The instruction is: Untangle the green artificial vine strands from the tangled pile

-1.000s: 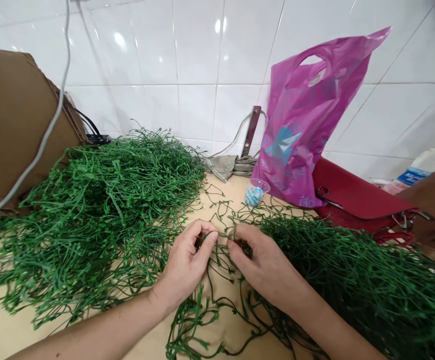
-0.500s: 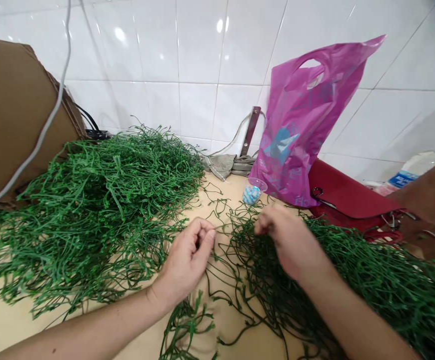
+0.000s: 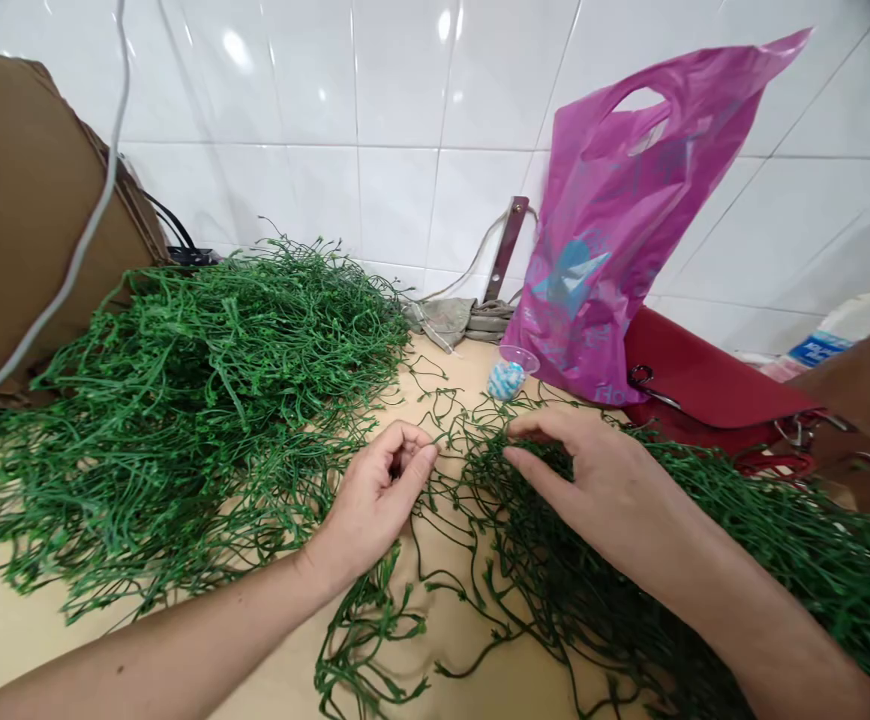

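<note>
Left hand (image 3: 379, 490) curls nearly shut among thin green artificial vines (image 3: 472, 570), any hold on a single vine impossible to tell; right hand (image 3: 600, 480) hovers half open over the vines to its left and below. Light, springy and snag-prone, they look best taken singly near a free end. A larger heap (image 3: 180, 400) lies left of the left hand.

Left vine heap (image 3: 180, 400), right vine heap (image 3: 750, 570), plastic bag (image 3: 607, 230) behind.
</note>
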The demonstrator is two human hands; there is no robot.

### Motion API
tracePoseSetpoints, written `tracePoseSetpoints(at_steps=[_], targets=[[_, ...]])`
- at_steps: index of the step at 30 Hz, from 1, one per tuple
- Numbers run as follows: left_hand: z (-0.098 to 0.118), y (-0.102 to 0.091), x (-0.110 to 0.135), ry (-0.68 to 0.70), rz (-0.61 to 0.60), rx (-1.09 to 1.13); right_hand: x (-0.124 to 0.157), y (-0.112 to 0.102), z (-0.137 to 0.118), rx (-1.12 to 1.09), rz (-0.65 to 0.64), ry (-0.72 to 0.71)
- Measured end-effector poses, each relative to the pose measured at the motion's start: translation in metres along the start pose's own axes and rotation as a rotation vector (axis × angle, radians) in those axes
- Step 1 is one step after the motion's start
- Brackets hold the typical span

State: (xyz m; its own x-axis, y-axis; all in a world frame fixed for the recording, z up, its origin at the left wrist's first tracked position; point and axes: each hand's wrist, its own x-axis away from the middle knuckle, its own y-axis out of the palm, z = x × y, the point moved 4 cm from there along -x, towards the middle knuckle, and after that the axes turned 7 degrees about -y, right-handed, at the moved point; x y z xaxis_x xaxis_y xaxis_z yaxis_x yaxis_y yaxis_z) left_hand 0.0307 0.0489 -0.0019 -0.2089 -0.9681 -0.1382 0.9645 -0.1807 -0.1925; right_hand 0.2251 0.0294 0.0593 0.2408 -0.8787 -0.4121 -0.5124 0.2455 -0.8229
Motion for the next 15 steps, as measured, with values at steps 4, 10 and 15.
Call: tracePoseSetpoints(at_steps=[4,10,15], targets=[[0.002,0.000,-0.003,-0.015,-0.020,0.065,-0.003,0.005,-0.016,-0.058,0.092,-0.094],[0.003,-0.007,-0.008,-0.082,-0.001,0.166,0.000,0.010,-0.023,0.079,0.145,-0.179],[0.006,-0.009,-0.007,-0.072,-0.037,0.201,0.000,0.009,-0.025,-0.023,0.245,-0.166]])
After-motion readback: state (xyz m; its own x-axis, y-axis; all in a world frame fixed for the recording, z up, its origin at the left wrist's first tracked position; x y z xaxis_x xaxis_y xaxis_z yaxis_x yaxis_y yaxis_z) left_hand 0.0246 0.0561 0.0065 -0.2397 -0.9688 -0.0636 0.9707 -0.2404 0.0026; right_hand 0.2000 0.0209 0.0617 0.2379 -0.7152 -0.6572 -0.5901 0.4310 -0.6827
